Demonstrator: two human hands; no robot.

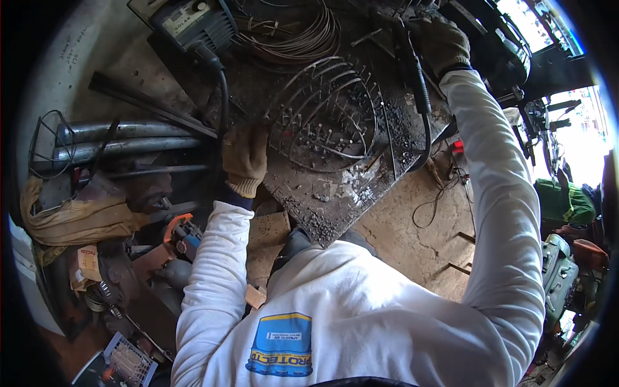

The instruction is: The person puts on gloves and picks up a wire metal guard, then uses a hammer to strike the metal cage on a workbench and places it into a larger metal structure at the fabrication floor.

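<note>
A tan work glove covers my left hand [245, 158] at the left edge of the dark metal worktable [316, 209]. It is beside a thick black cable [224, 97], and its fingers are hidden from sight. My right hand [443, 44], also gloved, reaches to the far right of the table, next to a black ribbed handle [418, 80] with a cable; its finger positions cannot be made out. Between my hands lies a rounded frame of bent metal rods [332, 116], with several nails or pins standing inside it. Dark grit and chips surround it.
A boxy machine [193, 26] feeds the cable at the far left. Behind the frame lies a wire coil [296, 39]. Metal pipes [129, 142] and cloth [84, 216] crowd the left. A green case [560, 277] stands right; a thin cable [432, 200] trails across the floor.
</note>
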